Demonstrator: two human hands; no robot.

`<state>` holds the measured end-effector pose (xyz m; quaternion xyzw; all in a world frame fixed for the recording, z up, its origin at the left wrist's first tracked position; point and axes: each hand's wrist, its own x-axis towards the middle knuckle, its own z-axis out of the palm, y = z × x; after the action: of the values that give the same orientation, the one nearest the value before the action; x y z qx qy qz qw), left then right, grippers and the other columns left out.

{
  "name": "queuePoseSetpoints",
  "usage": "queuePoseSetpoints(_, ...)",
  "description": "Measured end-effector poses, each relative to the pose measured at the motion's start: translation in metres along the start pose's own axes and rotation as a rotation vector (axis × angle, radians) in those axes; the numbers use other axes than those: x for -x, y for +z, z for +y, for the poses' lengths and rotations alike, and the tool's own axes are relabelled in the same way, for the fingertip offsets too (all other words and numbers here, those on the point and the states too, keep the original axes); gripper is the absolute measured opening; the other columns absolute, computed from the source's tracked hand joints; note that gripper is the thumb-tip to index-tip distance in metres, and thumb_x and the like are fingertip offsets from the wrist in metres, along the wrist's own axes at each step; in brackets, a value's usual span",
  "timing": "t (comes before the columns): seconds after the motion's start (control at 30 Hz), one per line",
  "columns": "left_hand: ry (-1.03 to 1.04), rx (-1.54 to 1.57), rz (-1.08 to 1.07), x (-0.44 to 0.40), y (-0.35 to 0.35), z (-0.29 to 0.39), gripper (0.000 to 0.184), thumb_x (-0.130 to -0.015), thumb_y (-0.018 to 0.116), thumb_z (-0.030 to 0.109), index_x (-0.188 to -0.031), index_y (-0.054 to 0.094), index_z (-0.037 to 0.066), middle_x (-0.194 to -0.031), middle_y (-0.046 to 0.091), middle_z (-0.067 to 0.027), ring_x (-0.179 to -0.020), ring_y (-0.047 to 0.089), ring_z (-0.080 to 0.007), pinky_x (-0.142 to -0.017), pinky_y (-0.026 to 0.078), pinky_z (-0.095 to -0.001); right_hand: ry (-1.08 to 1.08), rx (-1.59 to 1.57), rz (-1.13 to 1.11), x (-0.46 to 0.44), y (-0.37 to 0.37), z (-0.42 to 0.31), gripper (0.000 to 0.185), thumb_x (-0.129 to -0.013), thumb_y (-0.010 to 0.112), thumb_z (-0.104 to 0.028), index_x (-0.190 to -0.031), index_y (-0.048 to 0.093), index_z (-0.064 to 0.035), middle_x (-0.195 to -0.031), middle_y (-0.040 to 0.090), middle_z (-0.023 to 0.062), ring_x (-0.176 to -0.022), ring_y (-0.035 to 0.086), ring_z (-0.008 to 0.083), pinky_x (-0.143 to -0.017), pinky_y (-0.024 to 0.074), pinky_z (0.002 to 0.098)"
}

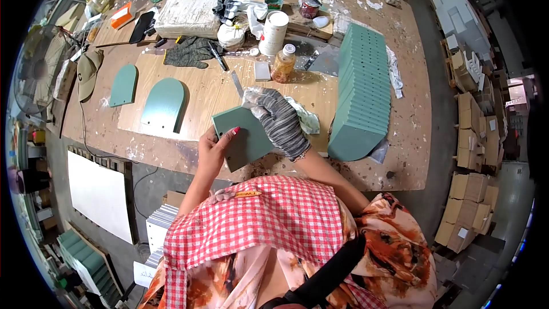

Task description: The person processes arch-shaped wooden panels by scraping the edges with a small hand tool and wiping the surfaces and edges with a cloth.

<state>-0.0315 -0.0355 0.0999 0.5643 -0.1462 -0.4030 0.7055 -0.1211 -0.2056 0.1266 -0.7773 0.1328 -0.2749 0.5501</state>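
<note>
My bare left hand (213, 150) grips the left edge of a green panel (247, 144), thumb across its face. The panel is tilted above the table's front edge, with small holes near one edge. My right hand (275, 119), in a grey striped knit glove, is closed around what looks like a putty knife (236, 84). Its flat metal blade points up and away, and the handle is hidden in the glove. The gloved hand overlaps the panel's right side; whether it touches is unclear. A crumpled cloth (303, 115) lies just right of the glove.
Two round-topped green panels (164, 105) lie at left. A long stack of green panels (361, 88) stands at right. Behind my hands are an amber bottle (283, 64), a white canister (274, 33), a spare glove (191, 52) and a wrapped block (190, 14).
</note>
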Motion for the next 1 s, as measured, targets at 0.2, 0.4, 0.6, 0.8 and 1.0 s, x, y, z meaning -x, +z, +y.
queuePoseSetpoints(0.2,0.008,-0.027,0.01,0.001,0.001,0.001,0.021,-0.089,0.059,0.007,-0.108,0.057,-0.002,-0.096,0.066,-0.0065,-0.079,0.061,-0.0109,-0.07,0.048,-0.0222,0.069,0.09,0.127,0.008,-0.021,0.022,0.028,-0.085,0.055,-0.002,-0.113,0.061,-0.0018,-0.113,0.059,0.013,-0.104,0.057,0.0236,-0.094,0.0435,0.0303)
queuePoseSetpoints(0.4,0.045,0.024,0.078,-0.003,0.002,0.009,0.02,-0.089,0.06,0.009,-0.105,0.059,-0.003,-0.093,0.065,-0.0063,-0.08,0.061,-0.0097,-0.068,0.047,-0.0216,0.135,0.024,0.15,0.017,-0.039,0.025,0.028,-0.084,0.056,0.002,-0.111,0.062,-0.001,-0.113,0.059,0.011,-0.105,0.057,0.0208,-0.096,0.0422,0.0298)
queuePoseSetpoints(0.6,-0.056,0.23,0.183,-0.009,-0.004,0.039,0.023,-0.084,0.06,0.011,-0.103,0.059,-0.002,-0.093,0.065,-0.0091,-0.079,0.063,-0.014,-0.068,0.05,-0.0238,-0.243,0.755,0.006,0.03,-0.076,0.07,0.027,-0.083,0.057,0.002,-0.11,0.058,-0.0002,-0.111,0.06,0.0131,-0.101,0.058,0.0203,-0.091,0.0446,0.0296)
queuePoseSetpoints(0.8,-0.108,0.208,0.128,-0.009,-0.002,0.058,0.018,-0.083,0.061,0.012,-0.095,0.061,0.0,-0.082,0.066,-0.0075,-0.066,0.063,-0.0119,-0.06,0.05,-0.0226,0.326,0.627,0.424,0.036,-0.088,0.14,0.031,-0.077,0.063,-0.003,-0.108,0.059,0.0004,-0.108,0.061,0.0159,-0.098,0.059,0.0297,-0.092,0.0441,0.0354)
queuePoseSetpoints(1.0,-0.115,0.238,0.128,-0.003,0.001,0.063,0.017,-0.083,0.062,0.011,-0.095,0.061,-0.001,-0.083,0.067,-0.0084,-0.067,0.064,-0.0122,-0.06,0.05,-0.0227,0.292,0.836,0.328,0.038,-0.085,0.14,0.037,-0.074,0.067,-0.009,-0.108,0.059,0.0006,-0.111,0.058,0.0192,-0.104,0.056,0.0327,-0.094,0.0423,0.0371)
